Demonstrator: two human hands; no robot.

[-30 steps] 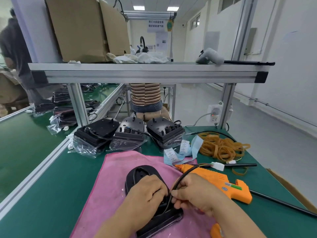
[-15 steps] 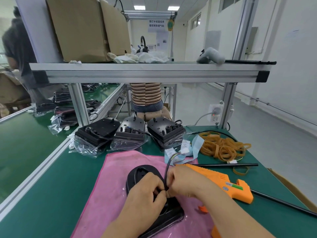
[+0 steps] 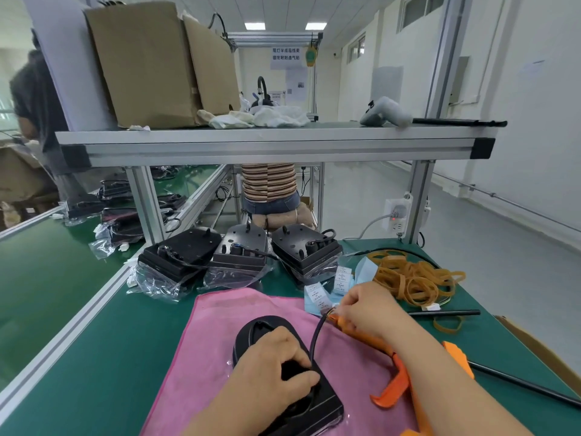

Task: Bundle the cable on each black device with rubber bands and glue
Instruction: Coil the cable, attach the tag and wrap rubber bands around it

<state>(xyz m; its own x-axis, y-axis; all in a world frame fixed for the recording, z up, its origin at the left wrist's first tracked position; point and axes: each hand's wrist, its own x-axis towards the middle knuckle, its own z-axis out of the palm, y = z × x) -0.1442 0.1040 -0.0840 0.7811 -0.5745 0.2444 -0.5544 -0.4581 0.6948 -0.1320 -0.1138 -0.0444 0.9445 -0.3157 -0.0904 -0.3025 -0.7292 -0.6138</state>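
While the matte green worktop (image 3: pixel 94 341) spreads flat beneath everything, an aluminium-profile shelf (image 3: pixel 276 146) bridges it and carries a big open cardboard box (image 3: pixel 147 67) whose contents are hidden from this angle. On the worktop lies a soft, slightly fuzzy pink cloth (image 3: pixel 213 357), and on it sits the black device (image 3: pixel 257 328), a smooth hard-plastic shell with a rounded far end and a squared near end. Behind the cloth, three more black devices (image 3: pixel 242 253) stand in a row, each sitting on a crinkled clear plastic bag (image 3: pixel 157 284). Right of the cloth lies an orange glue gun (image 3: pixel 394 382), partly under the right forearm, and beyond it is a loose heap of tan rubber bands (image 3: pixel 412 278). The left hand (image 3: pixel 270 366) curls its fingers over the device's middle, gripping it. The thin black cable (image 3: pixel 316 338) arcs up from there to the right hand (image 3: pixel 367 309), whose fingertips pinch its end just beside the gun's nozzle.
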